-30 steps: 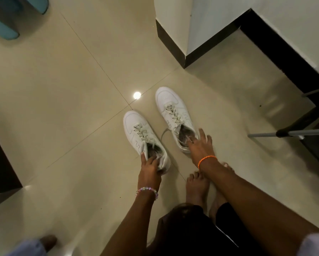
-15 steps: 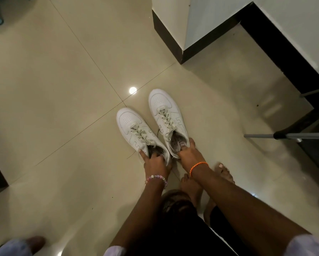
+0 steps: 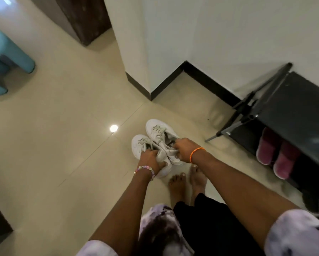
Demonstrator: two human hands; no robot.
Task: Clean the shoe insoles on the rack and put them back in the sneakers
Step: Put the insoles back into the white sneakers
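Two white sneakers are held side by side over the beige tiled floor, toes pointing away from me. My left hand (image 3: 150,159) grips the heel collar of the left sneaker (image 3: 139,145), fingers inside its opening. My right hand (image 3: 182,149) grips the heel of the right sneaker (image 3: 155,129) the same way. Both sneakers look raised off the floor. The insoles cannot be made out inside the shoes. The black shoe rack (image 3: 291,111) stands at the right against the wall.
A pair of pink slippers (image 3: 277,154) sits on the rack's lower shelf. My bare feet (image 3: 187,183) are just behind the sneakers. A blue plastic stool (image 3: 5,58) stands at the far left. A white wall corner with black skirting (image 3: 155,89) juts out ahead.
Both hands closed around the sneakers' heels and lifted them together. The view has risen and turned right, bringing the shoe rack and slippers into sight.
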